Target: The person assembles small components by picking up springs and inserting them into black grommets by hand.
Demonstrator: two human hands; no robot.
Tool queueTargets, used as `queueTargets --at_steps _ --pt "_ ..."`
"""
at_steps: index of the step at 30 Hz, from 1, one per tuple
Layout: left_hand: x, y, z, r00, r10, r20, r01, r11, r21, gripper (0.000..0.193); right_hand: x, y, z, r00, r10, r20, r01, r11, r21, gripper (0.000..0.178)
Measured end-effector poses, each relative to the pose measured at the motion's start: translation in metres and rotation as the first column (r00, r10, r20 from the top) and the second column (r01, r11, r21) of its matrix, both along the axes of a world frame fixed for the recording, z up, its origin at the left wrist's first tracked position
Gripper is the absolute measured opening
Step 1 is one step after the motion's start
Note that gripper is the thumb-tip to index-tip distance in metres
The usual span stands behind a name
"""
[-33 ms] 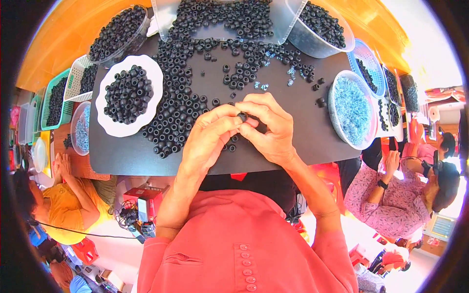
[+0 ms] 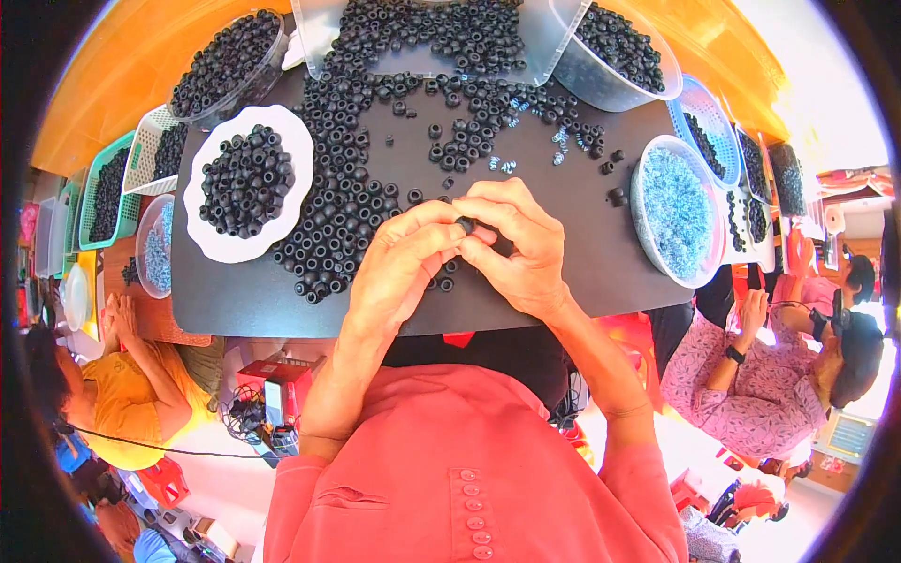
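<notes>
Above the near part of the dark table [image 2: 563, 305], my left hand [image 2: 396, 258] and right hand [image 2: 524, 249] meet at the fingertips. Both pinch a small black bead-like piece [image 2: 465, 224]; the fingers partly cover it. A white scalloped plate [image 2: 203, 235] heaped with similar round black pieces, each with a hole, stands to the left. More loose black pieces [image 2: 328, 230] spread between that plate and my hands. A few small coil springs [image 2: 502, 166] lie beyond my fingers. At the right, a round tub [image 2: 719, 235] holds a mass of pale blue springs [image 2: 678, 211].
A clear bin [image 2: 324, 47] spills black pieces at the far middle. Full tubs stand at far left [image 2: 272, 80] and far right [image 2: 601, 89], with a blue basket [image 2: 690, 94] beyond. Seated people [image 2: 150, 394] work on the left and, in patterned clothing [image 2: 741, 385], on the right.
</notes>
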State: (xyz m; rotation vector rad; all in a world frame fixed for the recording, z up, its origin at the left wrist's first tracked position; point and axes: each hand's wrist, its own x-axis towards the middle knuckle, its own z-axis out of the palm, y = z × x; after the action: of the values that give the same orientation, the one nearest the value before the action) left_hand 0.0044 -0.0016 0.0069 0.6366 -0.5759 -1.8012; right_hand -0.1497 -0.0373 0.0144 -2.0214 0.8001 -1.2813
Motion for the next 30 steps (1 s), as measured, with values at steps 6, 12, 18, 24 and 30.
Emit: queueTargets --at_steps 6,12,18,24,30 --pt "-0.001 0.001 -0.006 0.996 0.022 -0.087 -0.023 1.000 -0.012 0.013 0.003 -0.004 -0.013 0.997 -0.047 -0.057 0.029 0.959 -0.282 0.036" --pt "-0.008 0.000 0.002 0.996 0.050 -0.074 -0.051 0.999 -0.015 0.012 0.004 -0.001 -0.010 0.995 -0.094 0.025 0.095 0.993 -0.071 0.034" --pt "-0.008 0.004 -0.006 0.992 0.103 -0.068 -0.104 0.995 -0.011 0.015 0.000 -0.002 -0.007 0.998 -0.053 -0.038 0.047 0.991 -0.125 0.032" --pt "0.001 0.009 -0.006 0.991 0.133 0.002 -0.131 0.982 -0.135 0.020 -0.052 -0.072 0.064 0.859 -0.462 -0.220 0.404 0.876 -0.263 0.021" --pt "0.005 0.006 -0.008 0.981 0.188 -0.039 -0.192 0.971 -0.143 0.019 -0.099 -0.156 0.079 0.671 -0.715 -0.196 0.511 0.638 -0.576 0.027"
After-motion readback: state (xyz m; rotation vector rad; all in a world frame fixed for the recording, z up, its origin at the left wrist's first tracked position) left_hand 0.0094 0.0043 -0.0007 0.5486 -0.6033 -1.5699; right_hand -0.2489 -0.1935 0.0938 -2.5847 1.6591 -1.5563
